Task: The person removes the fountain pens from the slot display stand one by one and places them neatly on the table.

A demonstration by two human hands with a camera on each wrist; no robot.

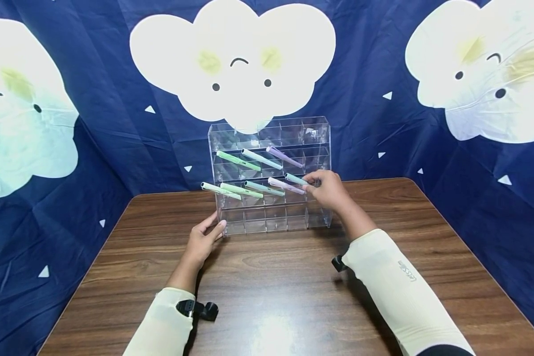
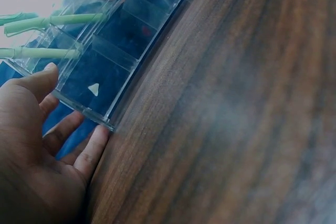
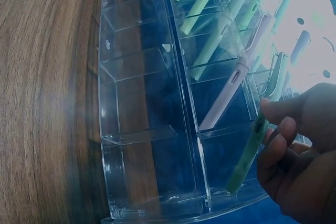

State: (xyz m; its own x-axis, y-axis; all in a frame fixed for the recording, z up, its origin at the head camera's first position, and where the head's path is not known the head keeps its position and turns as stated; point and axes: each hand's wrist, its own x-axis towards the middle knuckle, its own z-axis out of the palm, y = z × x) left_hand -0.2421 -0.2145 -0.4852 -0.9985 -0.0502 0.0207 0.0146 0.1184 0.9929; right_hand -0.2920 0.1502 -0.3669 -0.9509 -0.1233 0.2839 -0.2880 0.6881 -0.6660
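A clear acrylic pen rack (image 1: 265, 226) with tiers of small compartments stands on the wooden table. At its lower left corner my left hand (image 1: 203, 241) holds the side edge, thumb in front and fingers along the outer side. My right hand (image 1: 328, 190) pinches a teal-green pen (image 3: 245, 158) between thumb and fingers, its lower end over the rightmost compartment of the second tier from the bottom. Left of it in that tier lean a pale pink pen (image 1: 287, 185), a teal pen (image 1: 264, 188), a green pen (image 1: 242, 191) and a whitish-green pen (image 1: 221, 190).
One tier higher lean a green pen (image 1: 238, 161), a pale blue pen (image 1: 261, 158) and a purple pen (image 1: 285, 156). Behind the table (image 1: 267, 277) hangs a dark blue curtain (image 1: 360, 123) printed with white clouds. The rack stands near the table's back edge.
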